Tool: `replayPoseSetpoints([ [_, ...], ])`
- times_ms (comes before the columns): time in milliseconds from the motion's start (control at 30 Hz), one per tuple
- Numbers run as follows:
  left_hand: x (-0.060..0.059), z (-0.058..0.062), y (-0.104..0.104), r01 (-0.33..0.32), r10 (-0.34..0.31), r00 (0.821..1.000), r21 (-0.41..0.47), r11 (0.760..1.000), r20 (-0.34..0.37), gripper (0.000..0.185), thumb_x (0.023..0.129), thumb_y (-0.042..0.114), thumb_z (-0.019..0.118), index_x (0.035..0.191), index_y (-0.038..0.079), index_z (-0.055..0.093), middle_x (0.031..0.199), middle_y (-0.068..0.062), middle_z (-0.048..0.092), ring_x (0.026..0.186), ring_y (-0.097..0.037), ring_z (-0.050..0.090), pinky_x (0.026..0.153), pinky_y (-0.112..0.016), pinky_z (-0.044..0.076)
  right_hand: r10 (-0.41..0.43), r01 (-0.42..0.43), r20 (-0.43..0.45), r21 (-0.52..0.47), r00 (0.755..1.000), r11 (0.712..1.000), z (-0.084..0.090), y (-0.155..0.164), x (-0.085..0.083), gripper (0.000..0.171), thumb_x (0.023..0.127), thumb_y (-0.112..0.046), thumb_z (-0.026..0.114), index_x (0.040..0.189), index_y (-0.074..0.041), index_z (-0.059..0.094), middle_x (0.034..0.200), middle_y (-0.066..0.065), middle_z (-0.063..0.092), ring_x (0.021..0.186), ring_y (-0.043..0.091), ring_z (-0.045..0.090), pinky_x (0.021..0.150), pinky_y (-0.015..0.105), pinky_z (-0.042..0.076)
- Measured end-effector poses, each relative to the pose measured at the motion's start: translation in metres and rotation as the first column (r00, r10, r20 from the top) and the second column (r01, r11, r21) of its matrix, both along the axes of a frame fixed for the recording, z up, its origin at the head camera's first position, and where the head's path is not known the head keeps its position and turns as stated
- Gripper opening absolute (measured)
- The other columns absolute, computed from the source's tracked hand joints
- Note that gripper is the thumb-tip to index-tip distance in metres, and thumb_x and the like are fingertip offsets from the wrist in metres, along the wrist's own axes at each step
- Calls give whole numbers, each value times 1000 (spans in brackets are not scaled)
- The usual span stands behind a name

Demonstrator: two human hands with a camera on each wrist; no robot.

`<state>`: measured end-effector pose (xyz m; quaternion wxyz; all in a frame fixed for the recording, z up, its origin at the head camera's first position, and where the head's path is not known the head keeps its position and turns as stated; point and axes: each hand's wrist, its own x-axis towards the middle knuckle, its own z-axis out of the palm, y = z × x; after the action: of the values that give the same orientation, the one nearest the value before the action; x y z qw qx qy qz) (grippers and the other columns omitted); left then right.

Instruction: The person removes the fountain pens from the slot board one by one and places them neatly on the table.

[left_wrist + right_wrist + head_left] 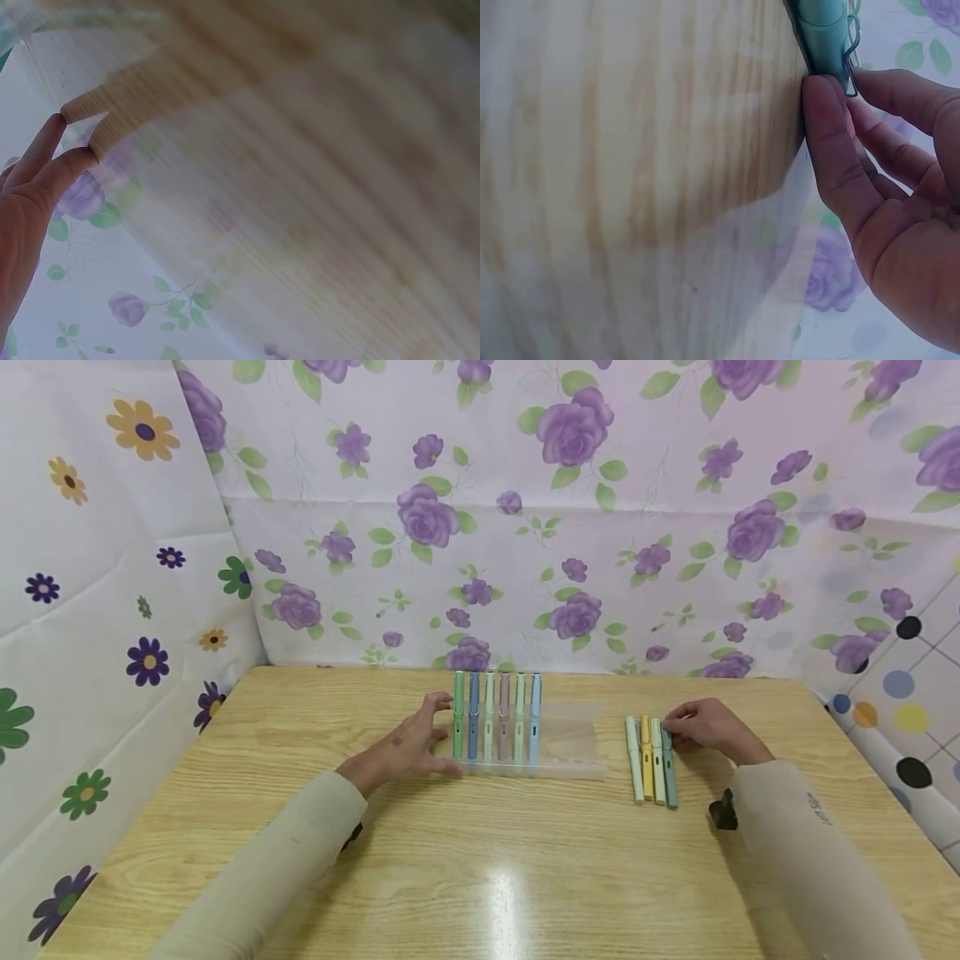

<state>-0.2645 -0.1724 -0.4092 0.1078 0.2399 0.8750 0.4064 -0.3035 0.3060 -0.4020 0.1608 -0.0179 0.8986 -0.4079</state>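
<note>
A clear display stand (pixel 567 739) holds several upright pens, from a green pen (pixel 458 718) at its left end to a light blue pen (pixel 536 718). My left hand (pixel 408 745) grips the stand's left end, thumb at the front lip and forefinger farther back. In the left wrist view, two fingertips (pixel 91 154) meet the glossy surface. To the right lie several pens side by side, among them a yellow pen (pixel 647 760). My right hand (pixel 705 728) pinches the capped end of the outermost one, a grey-teal pen (pixel 671 772); its metal clip (pixel 853 52) shows near my forefinger.
The wooden table (pixel 450 860) reaches back to a flowered cloth (pixel 525 568). A second patterned cloth (pixel 112 635) hangs on the left, and a dotted one (pixel 911 693) on the right. The stand's right part holds no pens.
</note>
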Motion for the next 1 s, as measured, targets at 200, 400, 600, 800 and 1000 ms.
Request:
replayPoseSetpoints([
  [200, 2, 3, 2, -11, 11, 1000, -3, 1000, 16, 104, 77, 16, 88, 148, 17, 12, 158, -20, 22, 128, -44, 51, 108, -49, 42, 15, -14, -15, 34, 1000, 999, 6, 5, 0, 39, 103, -20, 57, 122, 14, 58, 99, 18, 70, 86, 23, 71, 76, 38, 60],
  [400, 2, 4, 2, -16, 16, 1000, -9, 1000, 13, 104, 78, 17, 88, 148, 17, 11, 159, -20, 21, 129, -44, 51, 107, -50, 42, 32, -28, -76, 45, 997, 999, 22, 4, 2, 43, 105, -21, 53, 126, 16, 54, 100, 19, 68, 87, 24, 71, 80, 41, 59],
  [600, 1, 4, 1, -19, 19, 1000, -11, 1000, 14, 105, 78, 19, 88, 149, 15, 11, 159, -21, 20, 128, -44, 51, 108, -51, 41, 50, -49, -120, 6, 991, 999, 40, -14, 3, 45, 105, -23, 53, 130, 15, 52, 109, 23, 65, 97, 32, 69, 86, 43, 57],
  [800, 1, 2, 1, -16, 16, 1000, -7, 1000, 17, 104, 78, 19, 88, 148, 17, 11, 158, -22, 21, 128, -44, 51, 108, -51, 40, 72, -79, -164, -33, 984, 996, 54, -36, 4, 42, 105, -22, 54, 129, 13, 55, 110, 23, 66, 100, 36, 67, 85, 40, 58],
  [1000, 1, 2, 1, -15, 15, 1000, -5, 1000, 16, 104, 78, 18, 89, 148, 17, 11, 158, -22, 21, 128, -44, 52, 108, -51, 41, 107, -117, -212, -35, 971, 993, 65, -59, 4, 38, 104, -21, 56, 125, 11, 59, 109, 22, 67, 98, 33, 69, 83, 34, 58],
])
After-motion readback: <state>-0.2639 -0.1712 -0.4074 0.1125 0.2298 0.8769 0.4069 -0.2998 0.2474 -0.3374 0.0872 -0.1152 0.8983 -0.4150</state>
